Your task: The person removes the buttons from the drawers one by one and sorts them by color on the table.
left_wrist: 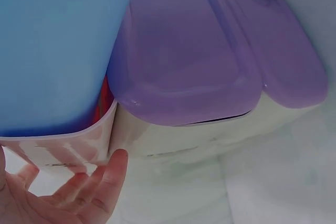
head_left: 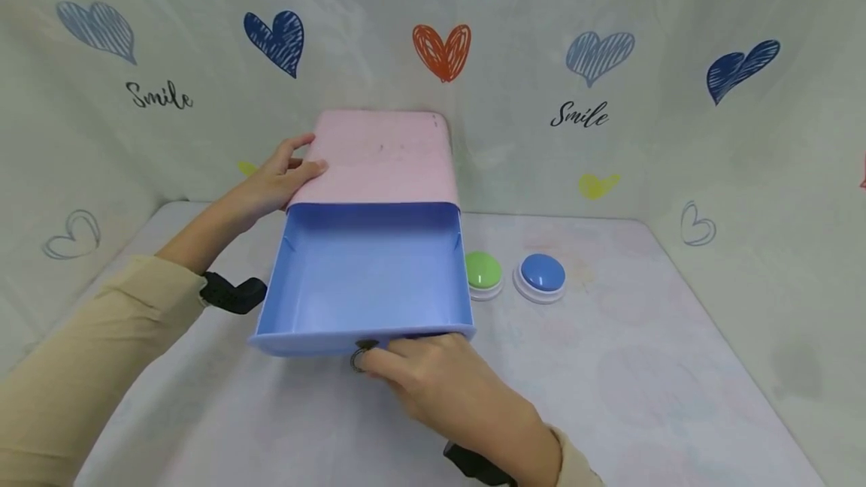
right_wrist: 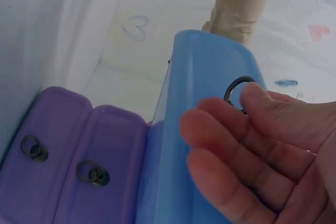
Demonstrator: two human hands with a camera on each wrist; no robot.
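Note:
A pink-topped drawer cabinet [head_left: 382,156] stands against the back curtain, its blue drawer [head_left: 304,343] pulled far out with nothing visible inside. My left hand [head_left: 279,177] rests on the cabinet's left edge. In the left wrist view, that hand's fingers [left_wrist: 107,187] are extended along the cabinet's pale side. At the drawer front, my right hand [head_left: 446,378] pinches a dark metal ring pull [head_left: 356,361]. The right wrist view shows the ring [right_wrist: 230,90] at the thumb and index finger, with the other fingers loosely bent.
Two purple drawers [left_wrist: 184,51] with ring pulls sit below the blue one, both pushed in. To the right of the cabinet, a green push button [head_left: 483,270] and a blue push button [head_left: 543,273] stand on the white table [head_left: 643,367]. A heart-printed curtain [head_left: 514,13] hangs behind.

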